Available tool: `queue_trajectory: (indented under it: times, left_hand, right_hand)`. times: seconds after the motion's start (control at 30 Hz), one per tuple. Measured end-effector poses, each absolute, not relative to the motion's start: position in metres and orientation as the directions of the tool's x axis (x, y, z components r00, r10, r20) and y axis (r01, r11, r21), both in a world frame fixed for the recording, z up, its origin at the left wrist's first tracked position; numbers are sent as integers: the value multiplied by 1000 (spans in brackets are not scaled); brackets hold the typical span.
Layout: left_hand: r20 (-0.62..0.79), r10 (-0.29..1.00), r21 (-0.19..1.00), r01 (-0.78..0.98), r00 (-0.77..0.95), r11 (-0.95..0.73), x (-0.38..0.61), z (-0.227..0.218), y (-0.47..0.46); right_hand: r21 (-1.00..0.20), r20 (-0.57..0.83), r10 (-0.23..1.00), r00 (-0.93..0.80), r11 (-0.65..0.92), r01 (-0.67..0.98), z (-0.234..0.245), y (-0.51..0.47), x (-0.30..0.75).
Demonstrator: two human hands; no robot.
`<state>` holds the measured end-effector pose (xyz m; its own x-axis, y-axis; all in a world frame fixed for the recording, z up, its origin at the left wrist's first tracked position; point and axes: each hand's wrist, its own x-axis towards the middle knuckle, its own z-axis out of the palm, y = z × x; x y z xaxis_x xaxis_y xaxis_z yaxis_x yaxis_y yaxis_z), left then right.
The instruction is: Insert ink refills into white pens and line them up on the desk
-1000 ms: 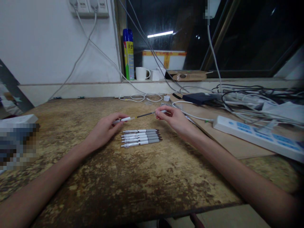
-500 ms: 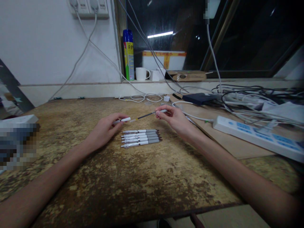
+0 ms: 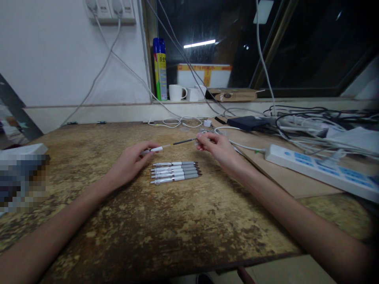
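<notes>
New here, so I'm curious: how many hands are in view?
2: the left hand, near the pens' left ends, holds a white barrel; the right hand, near their right ends, holds a dark refill. No others show.

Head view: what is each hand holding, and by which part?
Left hand: a slim white pen barrel, gripped behind its exposed end. Right hand: a thin dark ink refill, pinched at the end away from the barrel.

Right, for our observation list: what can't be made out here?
All in the head view:
White plastic pen barrel: rear end hidden by the left hand.
Thin dark refill: right end hidden by the right hand.
Blue-capped yellow spray can: small print too tiny.
Long white power strip: right end cut off by the picture's edge.
</notes>
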<state>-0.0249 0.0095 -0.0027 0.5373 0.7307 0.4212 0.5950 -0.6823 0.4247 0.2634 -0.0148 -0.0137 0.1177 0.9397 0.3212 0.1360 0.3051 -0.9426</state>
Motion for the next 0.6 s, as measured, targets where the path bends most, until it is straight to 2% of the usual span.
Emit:
queue_trajectory:
  times: [0.6]
  left_hand:
    - [406,738,442,591,539,-675,-23,0,6]
  right_hand:
    - [-966,259,956,137,257,31,-12,-14,264]
